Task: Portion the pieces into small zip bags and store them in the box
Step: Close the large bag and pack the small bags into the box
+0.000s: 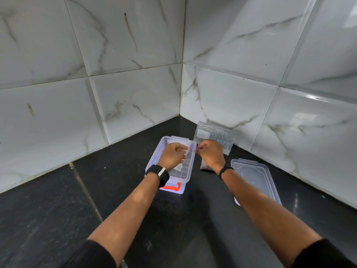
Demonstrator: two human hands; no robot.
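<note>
A person's left hand (pixel 172 154) and right hand (pixel 210 151) pinch the two ends of a small zip bag (pixel 185 151), fingers curled, above the far end of an open clear plastic box (pixel 190 167) on a black stone surface (pixel 58 209). More small zip bags (pixel 178 141) lie in the far end of the box; its red clasp (pixel 171 187) faces the camera. Just right of the box a dark-filled pouch (pixel 206 167) lies partly hidden under the right wrist. The box lid (pixel 255 176) lies near the right-hand tiled wall (pixel 289 93). A larger clear bag (pixel 214 134) leans against that wall behind the hands. Marbled tiles close the corner on two sides; bare dark stone runs left of the box and toward the camera. A black watch (pixel 159 174) circles the left wrist, a cord bracelet (pixel 224 170) the right.
</note>
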